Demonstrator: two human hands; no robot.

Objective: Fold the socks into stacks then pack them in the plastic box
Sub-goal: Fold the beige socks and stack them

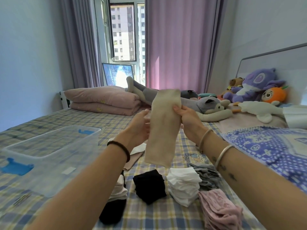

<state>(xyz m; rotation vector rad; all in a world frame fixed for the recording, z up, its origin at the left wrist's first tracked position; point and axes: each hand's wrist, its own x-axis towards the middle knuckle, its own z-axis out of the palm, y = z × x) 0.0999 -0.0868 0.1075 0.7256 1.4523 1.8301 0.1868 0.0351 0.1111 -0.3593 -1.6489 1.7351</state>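
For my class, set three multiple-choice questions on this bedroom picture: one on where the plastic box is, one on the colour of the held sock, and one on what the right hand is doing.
1. Where does the clear plastic box sit?
A. On the checked bedsheet, left of the person's arms.
B. On the pink pillows.
C. Among the plush toys.

2. What colour is the long sock held up in the air?
A. Black.
B. Beige.
C. Pink.

3. What is the right hand doing?
A. Lying flat on the bed.
B. Pinching the sock's edge.
C. Lifting the box.

Answers:
1 A, since the box rests on the sheet to the left of both arms.
2 B, since the raised sock is beige.
3 B, since the thumb and fingers close on the sock's edge.
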